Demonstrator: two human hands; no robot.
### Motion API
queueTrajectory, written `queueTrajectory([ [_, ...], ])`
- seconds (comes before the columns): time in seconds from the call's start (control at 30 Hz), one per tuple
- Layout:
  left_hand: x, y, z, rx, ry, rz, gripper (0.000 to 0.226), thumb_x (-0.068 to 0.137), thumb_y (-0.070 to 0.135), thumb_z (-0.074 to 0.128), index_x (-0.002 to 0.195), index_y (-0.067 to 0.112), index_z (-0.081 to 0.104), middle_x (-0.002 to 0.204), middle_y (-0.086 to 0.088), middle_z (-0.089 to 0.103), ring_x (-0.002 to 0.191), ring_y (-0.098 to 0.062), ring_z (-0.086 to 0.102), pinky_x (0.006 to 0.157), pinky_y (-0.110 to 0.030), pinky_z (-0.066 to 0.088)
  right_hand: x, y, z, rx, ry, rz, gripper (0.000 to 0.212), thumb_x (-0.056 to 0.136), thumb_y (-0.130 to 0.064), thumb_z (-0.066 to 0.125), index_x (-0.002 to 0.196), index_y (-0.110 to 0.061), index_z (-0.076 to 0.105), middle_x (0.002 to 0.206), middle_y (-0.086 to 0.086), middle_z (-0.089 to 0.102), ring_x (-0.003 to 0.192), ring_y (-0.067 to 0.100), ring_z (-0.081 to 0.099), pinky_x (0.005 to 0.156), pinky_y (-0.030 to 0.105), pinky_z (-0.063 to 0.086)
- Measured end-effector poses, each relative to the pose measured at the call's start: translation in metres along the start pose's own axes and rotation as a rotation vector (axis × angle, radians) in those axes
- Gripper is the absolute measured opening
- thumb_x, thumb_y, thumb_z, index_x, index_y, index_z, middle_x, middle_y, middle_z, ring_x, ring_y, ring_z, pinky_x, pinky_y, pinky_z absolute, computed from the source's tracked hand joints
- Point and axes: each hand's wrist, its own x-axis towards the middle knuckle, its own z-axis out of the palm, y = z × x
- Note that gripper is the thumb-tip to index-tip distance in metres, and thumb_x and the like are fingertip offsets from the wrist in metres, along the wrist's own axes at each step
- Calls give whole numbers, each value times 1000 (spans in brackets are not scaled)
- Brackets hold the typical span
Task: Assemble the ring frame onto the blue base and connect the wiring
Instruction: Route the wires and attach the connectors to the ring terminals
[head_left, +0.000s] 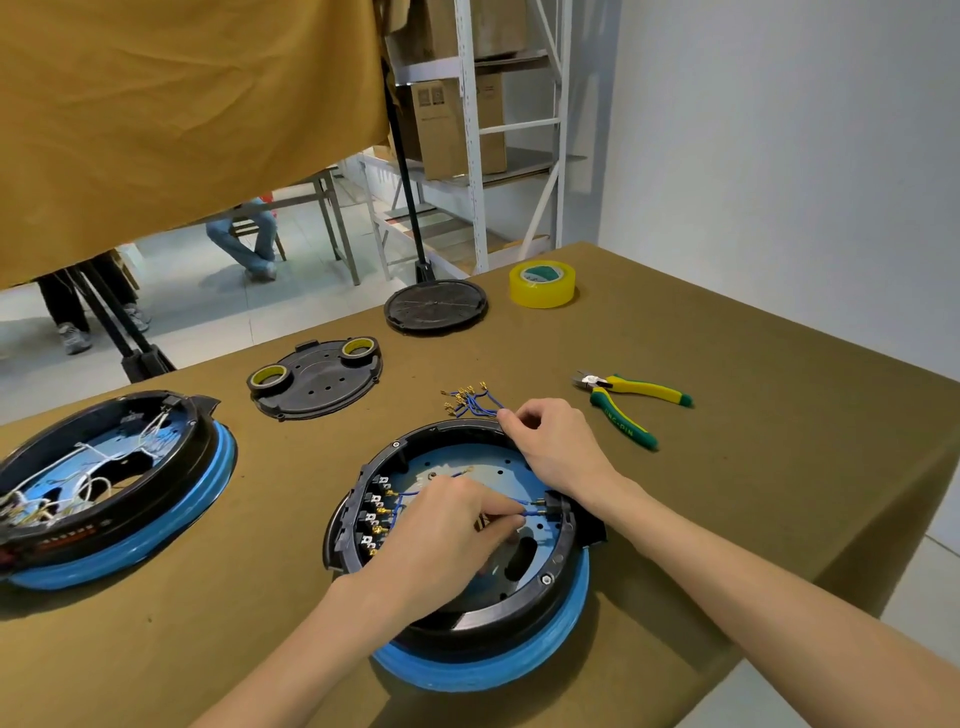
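While over the ring frame (540, 587):
Left hand (447, 525): curled, pinched blue wire (530, 513).
Right hand (556, 441): curled, gripped loose wires (470, 402).
Blue bases (483, 665): two.

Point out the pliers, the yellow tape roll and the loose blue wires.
pliers (626, 402): head view, on the handles near the pivot.
yellow tape roll (542, 291): head view, on its outer side wall.
loose blue wires (475, 402): head view, on the middle of the bundle.

Only one view here: the camera sat on your head, looked forward and down over the table (727, 364), close above your hands, with the room and shelves (470, 130) beyond.
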Motion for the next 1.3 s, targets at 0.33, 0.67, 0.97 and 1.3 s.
queueTrajectory([
  [0.33,3,11,1,-120,37,-84,17,97,33,70,88,26,82,58,11,71,44,-7,65,65,-23,58,0,0,1,-2,12,17,39,101,-45,57,71,-23,65,61,-4,61,59,15,55,59,33,43],
  [0.67,-5,11,-7,-52,205,-18,4,96,33,69,94,34,73,80,16,67,61,-2,68,69,-33,60,0,0,-1,24,-1,18,37,101,-46,57,75,-22,69,62,-5,62,59,13,55,58,32,42],
  [0.97,13,10,-15,87,7,-80,9,97,32,70,91,37,76,92,14,71,58,-3,68,70,-31,61,-1,-1,-1,31,-2,26,37,101,-47,57,77,-22,70,65,-3,64,59,13,54,57,32,42],
  [1.3,17,17,-13,111,-25,-65,11,98,38,67,92,39,75,85,21,73,44,-3,64,67,-28,59,0,0,0,31,2,20,38,101,-46,57,75,-20,70,68,0,67,61,15,56,58,32,43],
])
